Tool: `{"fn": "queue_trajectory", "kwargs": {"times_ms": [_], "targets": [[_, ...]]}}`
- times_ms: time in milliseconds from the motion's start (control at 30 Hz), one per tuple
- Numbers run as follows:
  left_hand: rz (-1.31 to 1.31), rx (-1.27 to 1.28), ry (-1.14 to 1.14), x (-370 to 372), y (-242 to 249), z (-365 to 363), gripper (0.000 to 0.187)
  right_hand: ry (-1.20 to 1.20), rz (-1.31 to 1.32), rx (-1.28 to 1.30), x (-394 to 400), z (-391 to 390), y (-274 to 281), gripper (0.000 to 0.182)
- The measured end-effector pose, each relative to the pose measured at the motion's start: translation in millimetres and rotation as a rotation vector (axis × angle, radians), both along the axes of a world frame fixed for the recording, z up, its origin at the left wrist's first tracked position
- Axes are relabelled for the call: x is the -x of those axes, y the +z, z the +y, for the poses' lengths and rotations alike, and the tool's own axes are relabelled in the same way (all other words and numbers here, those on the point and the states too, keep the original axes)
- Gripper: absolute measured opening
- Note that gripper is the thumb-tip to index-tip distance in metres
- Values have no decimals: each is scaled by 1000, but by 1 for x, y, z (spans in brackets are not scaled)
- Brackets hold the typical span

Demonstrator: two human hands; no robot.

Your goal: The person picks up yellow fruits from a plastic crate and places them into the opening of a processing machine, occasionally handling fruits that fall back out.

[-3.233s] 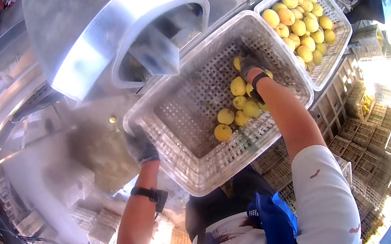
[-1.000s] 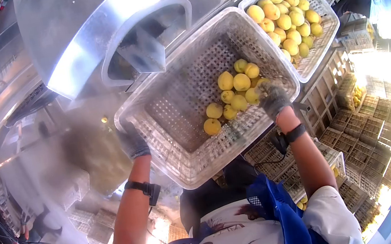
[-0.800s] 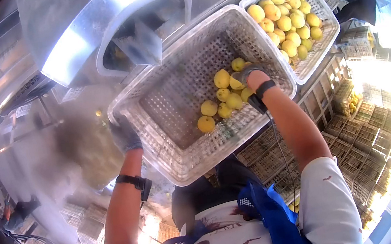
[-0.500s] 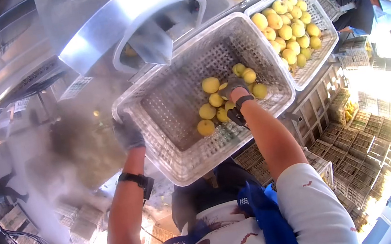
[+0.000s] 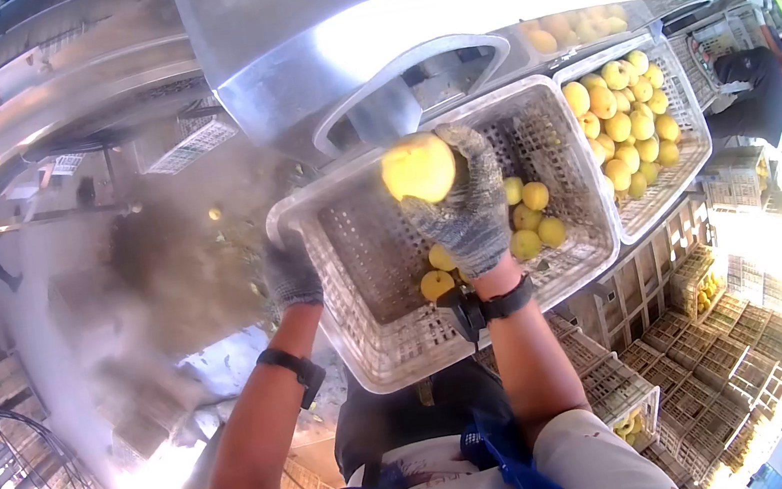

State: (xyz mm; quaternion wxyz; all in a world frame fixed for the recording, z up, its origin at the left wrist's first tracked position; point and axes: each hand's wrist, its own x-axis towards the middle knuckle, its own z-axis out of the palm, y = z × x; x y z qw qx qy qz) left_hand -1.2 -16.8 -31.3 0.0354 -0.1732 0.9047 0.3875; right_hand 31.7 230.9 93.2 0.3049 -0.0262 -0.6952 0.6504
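My right hand [image 5: 468,208], in a grey knit glove, is raised over a plastic crate [image 5: 385,372] and closed around a round yellow fruit [image 5: 418,169], perhaps a peach. Below it, several more yellow fruits [image 5: 526,242] lie on the crate floor, mostly toward its right side; my hand and wrist hide part of them. My left hand [image 5: 291,267], also gloved and somewhat blurred, holds the crate at its left rim. Its fingertips do not show clearly.
A second crate [image 5: 698,112] full of yellow fruit adjoins on the right. Just beyond both stands a shiny metal machine [image 5: 467,5] with a rounded opening. Stacked crates [image 5: 720,347] fill the lower right. A person's dark-clothed leg [image 5: 752,89] shows at the far right.
My right hand has come up out of the fruits with one yellow fruit in its grasp. The left hand stays at the rim. The view has shifted, so the crates appear further right and lower.
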Motion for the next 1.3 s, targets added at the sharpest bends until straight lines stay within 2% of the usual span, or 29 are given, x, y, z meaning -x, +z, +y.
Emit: {"fn": "queue_trajectory", "kwargs": {"times_ms": [33,100,133,167,200,233,267,300,333,433,500,567,633,667,733,767,800,833,867,900,933,1067,1100,1167,1300], "targets": [[29,-26,-15,-2,-4,-1,48,-2,6,4,8,-4,2,67],[2,-2,-26,-5,-4,-2,47,-294,-48,-481,24,-6,9,63],[-2,-4,-46,-5,-3,-5,46,-331,-81,-658,30,-5,13,65],[-29,-15,-24,-8,1,-4,48,-341,-86,-813,36,-2,-10,62],[-94,50,25,-6,13,6,59,-402,-56,-894,46,-5,-17,57],[13,-14,4,-4,8,5,58,-393,-154,-1019,51,-6,-29,52],[-77,-2,45,-2,16,8,57,-433,-116,-877,57,-9,-43,56],[-95,-111,39,-5,-2,1,56,-444,-116,-736,53,-13,-51,60],[11,13,28,-9,3,6,55,-348,-209,-356,48,-22,-38,65],[-69,-126,10,-8,1,3,60,-409,-168,-435,46,-29,-45,74],[-20,-134,13,-6,2,4,61,-398,-145,-481,42,-25,-36,73],[-67,-123,44,-5,2,4,50,-389,-127,-521,38,-21,-35,74],[-13,-148,23,-3,-8,0,50,-296,-115,-357,31,-17,-38,71],[38,-170,0,-7,-14,-3,50,-294,-128,-357,27,-15,-35,71],[-27,-121,11,-5,36,12,50,-171,-161,-304,26,-8,-21,72],[-97,-70,21,-4,56,18,50,-228,-196,-371,28,-6,-36,74],[-50,-47,11,-5,36,12,50,-264,-208,-449,26,-6,-12,75],[-2,-29,-2,-6,13,5,50,-356,-192,-654,27,-4,-21,74],[-67,-16,12,-6,19,6,52,-374,-190,-691,32,-3,-25,75],[-121,-4,28,-5,27,9,53,-387,-212,-605,37,-5,-38,76],[-145,2,19,-6,25,10,53,-405,-242,-678,42,-7,-37,77],[-18,-107,-4,-7,16,7,52,-413,-216,-785,54,-2,-34,80],[40,-159,-12,-8,14,5,54,-413,-229,-778,55,-3,-34,80],[-32,-113,-5,-6,9,2,54,-428,-158,-599,59,-6,-33,78],[69,-136,-22,-8,14,7,54,-386,-134,-583,61,0,-41,78]]}}
